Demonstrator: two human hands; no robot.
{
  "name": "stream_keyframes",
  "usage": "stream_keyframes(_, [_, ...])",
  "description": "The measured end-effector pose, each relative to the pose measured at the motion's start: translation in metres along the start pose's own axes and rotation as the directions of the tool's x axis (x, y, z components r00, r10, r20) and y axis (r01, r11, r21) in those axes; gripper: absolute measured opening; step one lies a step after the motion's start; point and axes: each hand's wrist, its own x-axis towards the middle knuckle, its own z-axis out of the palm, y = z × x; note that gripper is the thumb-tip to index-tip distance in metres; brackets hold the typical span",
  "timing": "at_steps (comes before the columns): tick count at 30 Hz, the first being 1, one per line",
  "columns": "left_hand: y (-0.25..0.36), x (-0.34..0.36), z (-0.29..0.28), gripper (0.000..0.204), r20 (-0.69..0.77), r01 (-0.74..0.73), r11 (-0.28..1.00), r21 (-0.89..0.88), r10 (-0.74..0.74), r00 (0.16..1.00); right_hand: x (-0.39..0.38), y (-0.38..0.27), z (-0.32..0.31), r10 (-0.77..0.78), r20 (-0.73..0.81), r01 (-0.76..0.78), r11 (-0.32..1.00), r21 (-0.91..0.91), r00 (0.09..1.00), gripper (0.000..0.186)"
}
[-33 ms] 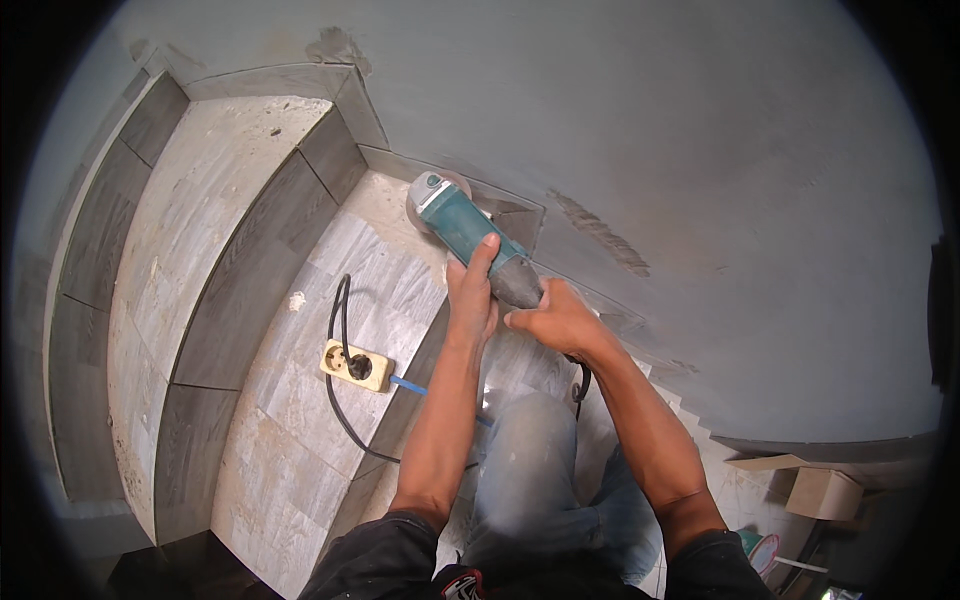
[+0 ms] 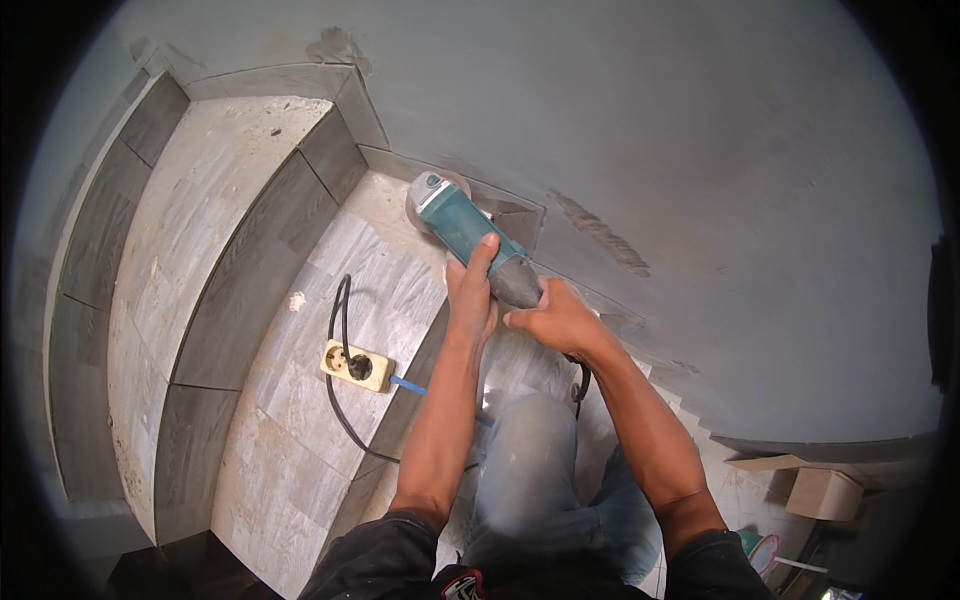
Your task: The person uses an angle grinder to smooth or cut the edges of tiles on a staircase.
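Note:
A teal angle grinder (image 2: 463, 222) with a grey head and a dark rear end slants across the corner of a tiled stair step, close to the wall's skirting tile (image 2: 515, 212). My left hand (image 2: 473, 292) is wrapped around the underside of its body, thumb lying along the casing. Around the dark rear end closes my right hand (image 2: 556, 318). The grinder's disc shows only as a rim beside the head; whether it spins or touches the tile I cannot tell.
On the step to the left lies a cream socket block (image 2: 357, 365) with a black plug and cable in it and a blue lead. Tiled stairs (image 2: 245, 270) rise leftward. A grey wall (image 2: 720, 200) borders the right. A cardboard box (image 2: 823, 494) stands at the lower right.

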Motion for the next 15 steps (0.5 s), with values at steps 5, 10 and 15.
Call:
stream_keyframes(5, [0.001, 0.005, -0.003, 0.035, -0.015, -0.040, 0.999, -0.019, 0.040, 0.999, 0.003, -0.006, 0.003, 0.009, 0.016, -0.009, 1.000, -0.019, 1.000, 0.042])
stream_keyframes(10, [0.001, 0.008, -0.009, 0.040, -0.008, -0.050, 0.998, 0.022, 0.050, 0.999, 0.004, -0.009, 0.005, -0.019, 0.034, 0.018, 1.000, 0.025, 0.999, 0.040])
stream_keyframes(15, [0.002, 0.011, -0.010, 0.040, -0.014, -0.069, 0.997, 0.021, 0.069, 0.998, 0.009, -0.009, 0.007, -0.009, 0.032, 0.008, 1.000, 0.015, 0.999, 0.038])
